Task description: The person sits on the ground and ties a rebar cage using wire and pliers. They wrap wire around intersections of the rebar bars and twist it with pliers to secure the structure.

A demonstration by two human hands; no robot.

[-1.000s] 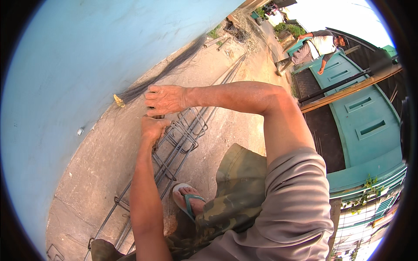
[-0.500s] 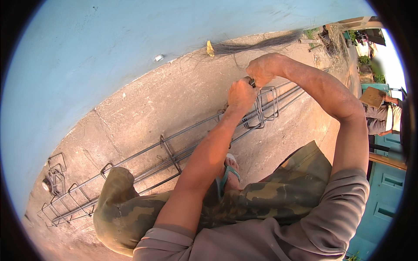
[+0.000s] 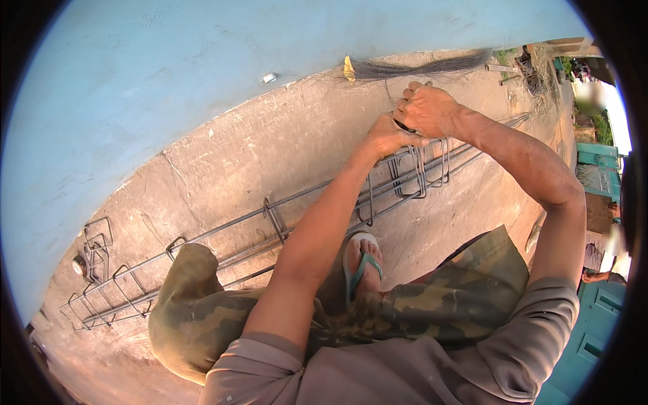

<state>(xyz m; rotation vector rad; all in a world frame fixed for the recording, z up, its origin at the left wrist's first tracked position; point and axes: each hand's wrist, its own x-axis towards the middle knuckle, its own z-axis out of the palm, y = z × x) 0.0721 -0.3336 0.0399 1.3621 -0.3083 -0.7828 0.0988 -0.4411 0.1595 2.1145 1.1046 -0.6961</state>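
Note:
A long rebar cage (image 3: 243,219) of straight bars and square stirrups lies slantwise across the concrete in front of me. My left hand (image 3: 391,137) is closed at its upper bar, thumb stretched to the right; what its fingers pinch is hidden. Close above it, my right hand (image 3: 430,111) curls around a small dark hand tool (image 3: 403,126), of which only a short piece shows between the hands. Just right of my hands, several stirrups (image 3: 420,172) hang bunched on the bars.
A bundle of thin tie wire (image 3: 425,67) with a yellow scrap (image 3: 349,69) lies along the blue wall (image 3: 169,67). Loose stirrups (image 3: 98,253) lie at the far left. My sandalled foot (image 3: 368,266) is beside the cage. Another person's hand (image 3: 595,277) shows at the right edge.
My right hand has turned, its knuckles now more upward, and my left thumb has straightened. The whole view has shifted slightly, showing more of my foot.

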